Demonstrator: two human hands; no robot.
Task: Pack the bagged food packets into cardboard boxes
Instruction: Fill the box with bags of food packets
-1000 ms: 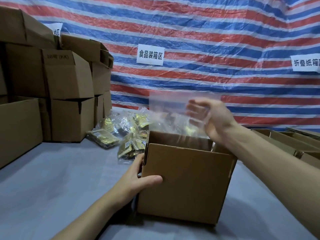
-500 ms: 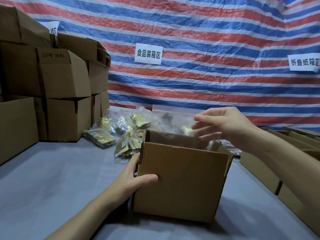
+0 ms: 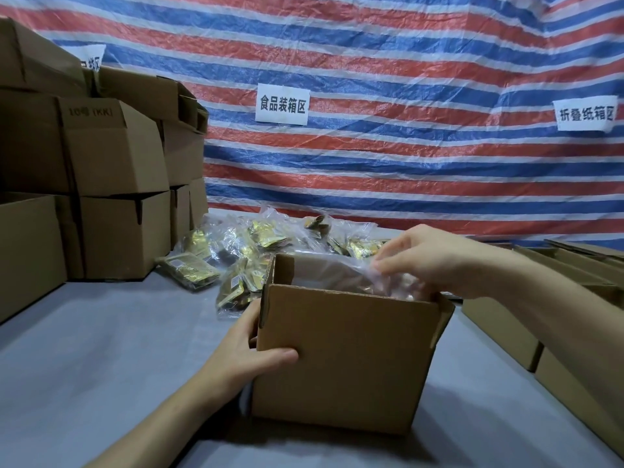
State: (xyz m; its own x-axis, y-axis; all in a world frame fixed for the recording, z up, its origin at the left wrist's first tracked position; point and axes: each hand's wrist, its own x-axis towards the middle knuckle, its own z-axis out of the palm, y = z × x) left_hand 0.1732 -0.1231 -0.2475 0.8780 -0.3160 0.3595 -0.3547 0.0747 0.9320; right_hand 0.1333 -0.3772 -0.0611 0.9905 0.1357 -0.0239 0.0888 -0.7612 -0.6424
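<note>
A striped tarpaulin (image 3: 405,170) fills the whole back of the view as a wall, its bands running red, blue and white. The sheet is crinkled and glossy, catching soft highlights along its creases, and near the upper right it folds as if turning a corner. A white paper sign (image 3: 282,104) with black Chinese characters hangs on it at centre, and a second sign (image 3: 585,113) of the same kind hangs at the right edge. A third sign (image 3: 93,60) at far left shows only in part, too little to read. Below lies a matte grey worktop (image 3: 101,349), evenly lit, with soft shadows.
</note>
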